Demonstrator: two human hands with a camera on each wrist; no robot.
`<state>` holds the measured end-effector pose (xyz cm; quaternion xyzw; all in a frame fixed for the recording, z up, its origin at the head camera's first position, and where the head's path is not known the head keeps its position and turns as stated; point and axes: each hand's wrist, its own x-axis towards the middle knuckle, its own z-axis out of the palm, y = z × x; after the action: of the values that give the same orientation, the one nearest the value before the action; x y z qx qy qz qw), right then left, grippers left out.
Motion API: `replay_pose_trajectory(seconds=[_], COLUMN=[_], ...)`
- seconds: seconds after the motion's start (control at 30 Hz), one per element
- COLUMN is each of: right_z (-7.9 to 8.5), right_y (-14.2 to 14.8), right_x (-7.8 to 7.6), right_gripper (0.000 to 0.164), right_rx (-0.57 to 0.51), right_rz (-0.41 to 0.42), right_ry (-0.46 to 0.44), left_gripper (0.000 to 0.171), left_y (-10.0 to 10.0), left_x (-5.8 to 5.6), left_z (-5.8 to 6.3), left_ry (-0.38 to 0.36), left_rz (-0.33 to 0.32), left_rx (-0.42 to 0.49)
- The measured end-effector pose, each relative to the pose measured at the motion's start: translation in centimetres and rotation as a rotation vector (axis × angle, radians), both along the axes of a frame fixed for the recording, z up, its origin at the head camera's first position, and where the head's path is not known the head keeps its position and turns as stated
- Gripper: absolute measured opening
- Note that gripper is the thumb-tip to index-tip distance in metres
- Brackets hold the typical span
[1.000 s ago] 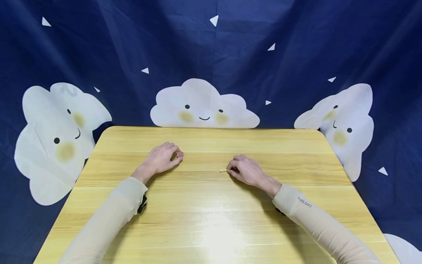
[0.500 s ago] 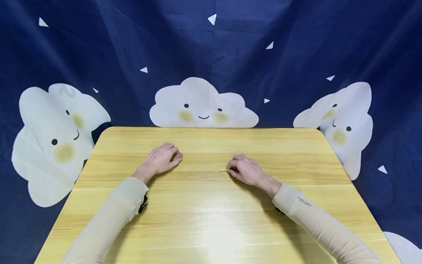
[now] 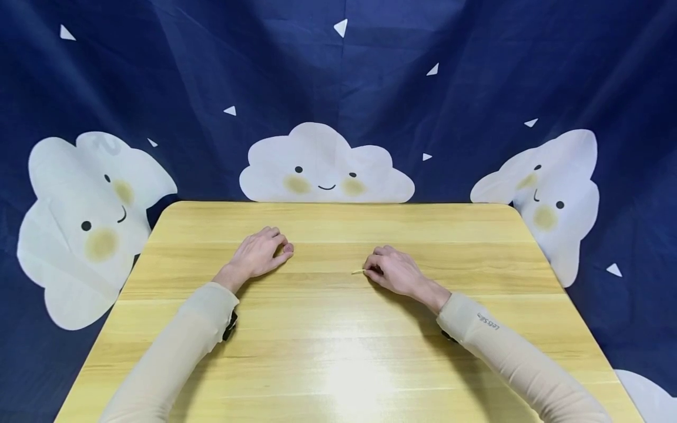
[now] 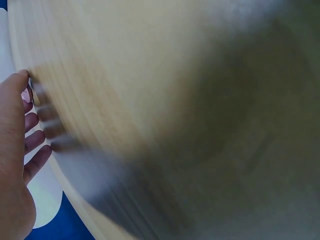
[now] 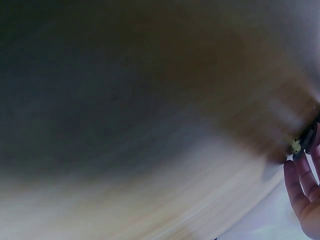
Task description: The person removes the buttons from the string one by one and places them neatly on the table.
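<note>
My left hand [image 3: 257,252] rests on the left half of the wooden table [image 3: 317,305]. Its fingers are loosely bent, thumb near the index finger, and nothing shows between them. On the right half, my right hand [image 3: 395,272] pinches a thin pale yellow strip [image 3: 358,272] between thumb and fingers. One end of the strip points left over the tabletop; the rest is hidden in the hand. At the edge of the right wrist view, a dark thing [image 5: 307,140] with a yellowish tip [image 5: 296,146] lies against the fingers. What it is I cannot tell.
Behind the table hangs a dark blue curtain [image 3: 296,64] printed with white smiling clouds [image 3: 327,164] and small triangles. Light sleeves [image 3: 174,352] cover both arms, and a black strap [image 3: 230,326] shows under the left cuff. Light glares off the tabletop's near middle.
Both hands and the yellow strip keep their places on the table. Only the head view shifts very slightly.
</note>
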<state>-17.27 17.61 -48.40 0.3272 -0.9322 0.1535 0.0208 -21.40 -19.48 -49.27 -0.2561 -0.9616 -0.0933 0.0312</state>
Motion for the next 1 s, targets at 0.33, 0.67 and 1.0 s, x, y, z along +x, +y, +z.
replay_pose_trajectory(seconds=[0.33,0.67,1.0], right_z=[-0.07,-0.08,-0.11], right_y=[-0.03,0.06,0.06], right_x=[-0.14,-0.14,-0.01], right_gripper=[0.004,0.005,0.005], right_rx=[0.001,0.004,0.013], right_rz=[0.002,-0.006,-0.015], right_ry=[-0.002,-0.004,0.005], left_gripper=[0.035,0.034,0.035], left_y=[-0.24,-0.17,-0.13], left_x=[-0.05,-0.14,-0.08], left_z=[-0.09,-0.24,-0.22], left_ry=[0.001,0.013,0.011], left_rz=[-0.014,-0.020,-0.019], left_rx=[-0.007,0.003,0.002])
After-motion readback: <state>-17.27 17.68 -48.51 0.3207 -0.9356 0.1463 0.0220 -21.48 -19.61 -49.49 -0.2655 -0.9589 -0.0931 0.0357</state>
